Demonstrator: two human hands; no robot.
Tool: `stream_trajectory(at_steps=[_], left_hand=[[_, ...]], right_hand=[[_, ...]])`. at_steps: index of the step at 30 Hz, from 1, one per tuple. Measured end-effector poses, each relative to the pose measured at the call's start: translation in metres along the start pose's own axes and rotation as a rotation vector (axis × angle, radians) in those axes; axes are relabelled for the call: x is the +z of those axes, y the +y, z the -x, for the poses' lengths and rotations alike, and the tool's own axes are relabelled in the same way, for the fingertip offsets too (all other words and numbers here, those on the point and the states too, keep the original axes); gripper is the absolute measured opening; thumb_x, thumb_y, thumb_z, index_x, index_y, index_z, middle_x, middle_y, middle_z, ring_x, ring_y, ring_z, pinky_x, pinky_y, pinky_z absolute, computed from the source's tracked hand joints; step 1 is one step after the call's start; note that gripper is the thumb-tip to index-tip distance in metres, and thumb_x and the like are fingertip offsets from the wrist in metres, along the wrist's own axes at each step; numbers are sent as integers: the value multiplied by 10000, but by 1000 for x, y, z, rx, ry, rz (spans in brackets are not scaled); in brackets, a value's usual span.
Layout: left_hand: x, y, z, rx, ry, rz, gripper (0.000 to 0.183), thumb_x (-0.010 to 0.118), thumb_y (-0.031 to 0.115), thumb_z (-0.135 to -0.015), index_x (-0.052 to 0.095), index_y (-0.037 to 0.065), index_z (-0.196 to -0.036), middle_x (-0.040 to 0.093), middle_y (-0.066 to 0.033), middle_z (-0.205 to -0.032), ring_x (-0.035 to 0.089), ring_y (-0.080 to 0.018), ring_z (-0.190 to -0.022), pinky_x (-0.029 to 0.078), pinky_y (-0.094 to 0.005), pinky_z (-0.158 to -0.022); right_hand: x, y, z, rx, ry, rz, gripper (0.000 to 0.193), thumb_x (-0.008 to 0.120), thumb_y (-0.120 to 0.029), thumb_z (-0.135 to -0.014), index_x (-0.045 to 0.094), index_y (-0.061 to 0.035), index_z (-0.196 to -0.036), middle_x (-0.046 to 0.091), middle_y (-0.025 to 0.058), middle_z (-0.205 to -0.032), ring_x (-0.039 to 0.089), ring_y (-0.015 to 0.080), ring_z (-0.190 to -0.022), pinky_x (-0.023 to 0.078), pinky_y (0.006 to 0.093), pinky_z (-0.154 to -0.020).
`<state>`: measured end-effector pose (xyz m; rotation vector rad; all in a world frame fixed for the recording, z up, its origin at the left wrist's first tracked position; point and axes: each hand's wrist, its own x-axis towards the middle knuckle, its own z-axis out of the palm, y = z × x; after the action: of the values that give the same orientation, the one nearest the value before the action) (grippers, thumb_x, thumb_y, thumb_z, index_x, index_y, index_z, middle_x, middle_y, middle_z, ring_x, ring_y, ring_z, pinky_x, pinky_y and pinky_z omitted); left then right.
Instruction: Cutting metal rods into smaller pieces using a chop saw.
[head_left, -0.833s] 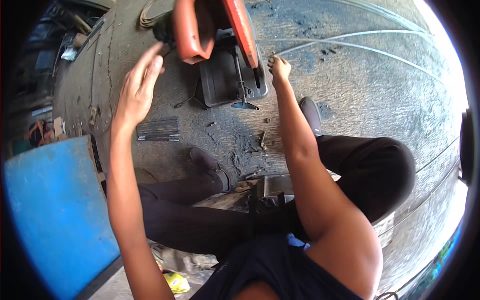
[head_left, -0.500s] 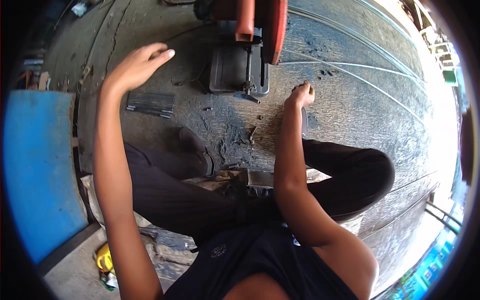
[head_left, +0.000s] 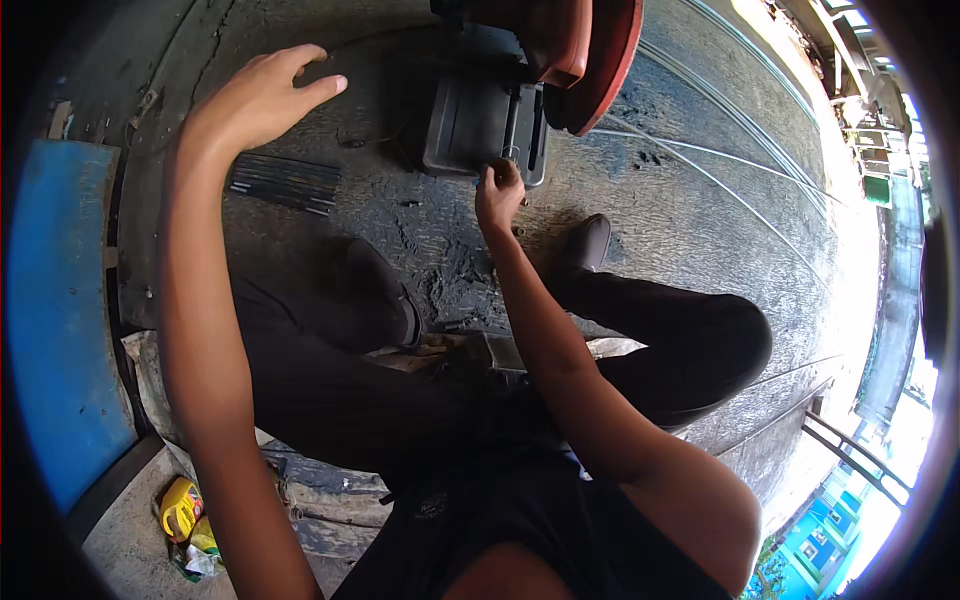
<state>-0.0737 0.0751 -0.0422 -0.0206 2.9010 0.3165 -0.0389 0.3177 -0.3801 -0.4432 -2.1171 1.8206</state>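
head view: a worker's right hand [head_left: 500,190], its fingers curled, is at the near end of the long clamp screw [head_left: 515,122] of a floor cutting machine; the hand hides the screw's end, and whether the fingers close on it cannot be told. the left hand [head_left: 262,98] hangs over the floor with thumb and fingers spread wide, holding nothing. the machine's dark base [head_left: 463,125] sits ahead of the right hand, below a red blade guard [head_left: 606,80] at the top of the frame. a row of thin dark rods [head_left: 285,183] lies on the worn, stained floor [head_left: 680,240] just beside the left forearm. long pale metal bars [head_left: 740,163] stretch away to the right. dark shoes [head_left: 588,243] flank the worker's spread legs. a blue panel [head_left: 65,320] stands at far left, with a yellow container [head_left: 181,507] near the lower left corner.
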Motion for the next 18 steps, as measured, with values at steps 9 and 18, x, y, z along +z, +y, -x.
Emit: stream_trajectory(at_steps=[9,18], left_hand=[[-2,-6,6,-15,-21,-9,653,587,497,-887,512,50,-1358,524,-225,-1359,519,-369,-1253,413,-456,-1034],[-6,2,5,-3,-16,20,637,595,490,-888,518,65,-1355,540,-231,-1338,534,-366,-1236,424,-442,-1022]], right_hand=[[3,-65,-1,-137,-169,80,145,617,-72,-818,625,54,-890,676,183,-792,688,268,-761,516,338,-723],[72,-48,-67,-113,-804,497,309,592,-279,-793,702,-35,-948,679,232,-998,658,405,-942,531,467,-821]])
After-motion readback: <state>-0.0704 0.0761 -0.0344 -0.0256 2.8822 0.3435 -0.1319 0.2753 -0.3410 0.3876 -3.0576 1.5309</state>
